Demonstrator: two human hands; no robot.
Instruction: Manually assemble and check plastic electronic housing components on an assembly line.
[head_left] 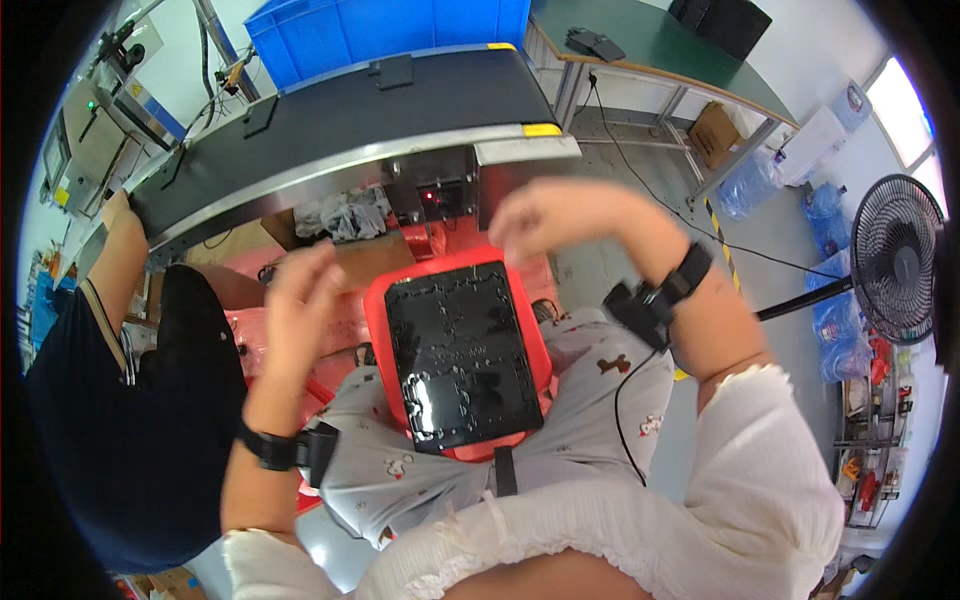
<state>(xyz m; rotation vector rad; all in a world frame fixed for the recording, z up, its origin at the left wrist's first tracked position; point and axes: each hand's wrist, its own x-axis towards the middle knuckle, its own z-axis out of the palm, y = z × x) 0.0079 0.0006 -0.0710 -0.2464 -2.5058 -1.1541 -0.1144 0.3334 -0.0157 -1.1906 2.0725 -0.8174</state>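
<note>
In the head view: black panel (465, 355) flat on a red plastic base (534, 345), between the thighs (610, 370). Left hand (300, 300) well apart from right hand (530, 222), both blurred, nothing visible in either; right one near the panel's upper right corner, contact impossible to tell. Best to keep the panel level, grip by opposite edges and spare the glossy face, probably easy to smudge. Mind the loose cable (617, 410) below the right wrist strap (692, 268), likely to snag. Ahead, conveyor (330, 120) with flat black pieces (396, 72), blue crate (385, 35) behind; leftward, co-worker's forearm (117, 260) beside the belt; rightward, black fan (897, 255).
</note>
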